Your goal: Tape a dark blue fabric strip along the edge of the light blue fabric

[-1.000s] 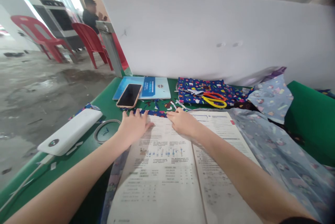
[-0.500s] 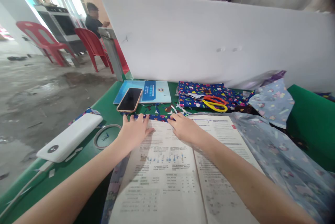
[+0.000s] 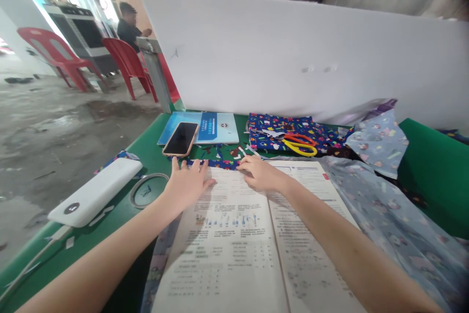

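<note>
An open printed book lies in front of me on a patterned sheet whose pale underside spreads out to the right. Along the book's top edge runs a folded dark-blue strip of that sheet. My left hand rests flat on the left page, fingers spread, fingertips reaching the strip. Near the middle of the same edge, my right hand has its fingers bent together on the strip's right end, thumb tucked low over the page. The exact grip under those fingers is partly hidden.
Beyond the book lie a phone on a blue booklet, and yellow-and-red-handled scissors on folded patterned paper. Left are a tape roll and a cabled white power bank. A white panel stands behind.
My right hand has shifted slightly along the top edge, its fingers more bent. My left hand stays in place on the page. The view has moved a little.
</note>
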Demonstrator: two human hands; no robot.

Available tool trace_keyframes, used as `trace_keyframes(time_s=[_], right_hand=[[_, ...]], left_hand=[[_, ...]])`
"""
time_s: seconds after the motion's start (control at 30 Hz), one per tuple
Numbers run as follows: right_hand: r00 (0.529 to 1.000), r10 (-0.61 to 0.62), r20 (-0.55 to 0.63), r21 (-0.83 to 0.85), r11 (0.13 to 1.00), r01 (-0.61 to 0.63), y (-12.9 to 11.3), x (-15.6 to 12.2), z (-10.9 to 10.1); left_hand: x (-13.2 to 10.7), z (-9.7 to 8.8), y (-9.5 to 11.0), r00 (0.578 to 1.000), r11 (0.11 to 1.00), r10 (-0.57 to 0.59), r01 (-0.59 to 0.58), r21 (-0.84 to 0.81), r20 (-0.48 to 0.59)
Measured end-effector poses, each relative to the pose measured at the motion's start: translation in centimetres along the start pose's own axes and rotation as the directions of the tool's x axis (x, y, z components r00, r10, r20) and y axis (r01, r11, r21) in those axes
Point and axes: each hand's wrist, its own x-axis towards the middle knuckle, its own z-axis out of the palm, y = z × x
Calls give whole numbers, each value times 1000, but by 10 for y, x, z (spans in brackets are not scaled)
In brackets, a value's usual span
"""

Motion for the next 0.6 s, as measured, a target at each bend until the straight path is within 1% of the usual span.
trace_keyframes(time_s=[0.07,0.2,0.4,0.6], right_hand=[[1000,-5,-4,-9,1000,5,-1,0,0],[1000,-17,1,-92,996,17,-8,-1,-1],[1000,-6,29,-156,988,10,-15,-1,-3],[1000,-26,12,-220,975,28,-16,-2,-2]], left_hand=[[0,0,1,1000,1000,-6,6,-2,2],[-1,-1,3,1000,999,-24,24,21,-12],[0,-5,4,997,999,30,-29,28,-64],[5,-11,-2,990,998,68,-67,12,-124]])
